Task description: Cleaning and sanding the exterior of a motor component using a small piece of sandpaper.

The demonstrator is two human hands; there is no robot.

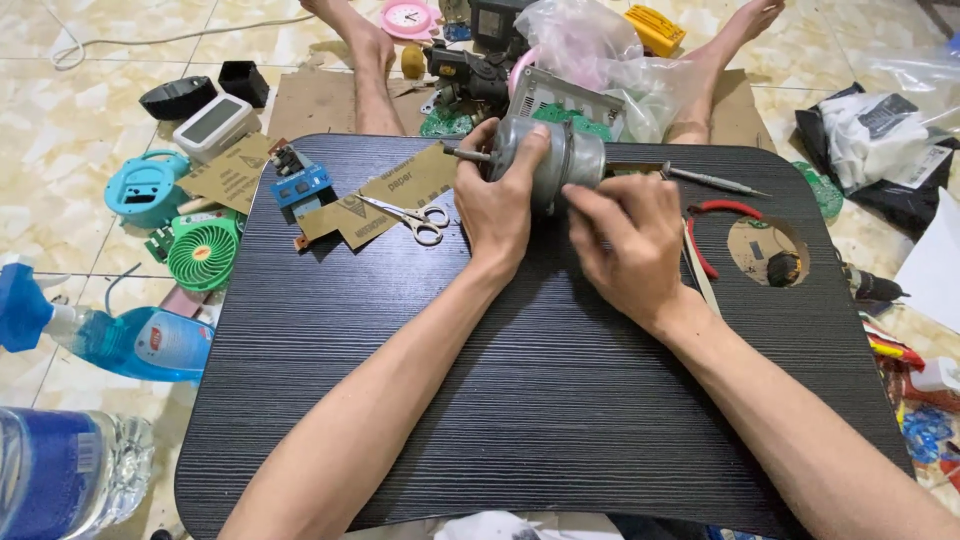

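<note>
Grey metal motor (548, 160), drum-shaped with a thin shaft poking out at nine o'clock, sits at the twelve o'clock edge of a black woodgrain counter (540, 400). Left hand (497, 205) wraps around the motor's shaft end, fingers curled closed on the casing. Right hand (625, 240) presses against the motor's near side, fingers bent and touching it. Scissors (412, 217) lie on brown sandpaper (385, 195) just at nine o'clock of the left hand. Red pliers (712, 230) and a screwdriver (712, 181) lie at three o'clock of the motor. Off the counter, on the tiled floor at nine o'clock, sit a green fan (203, 254) and a blue spray bottle (110, 335).
</note>
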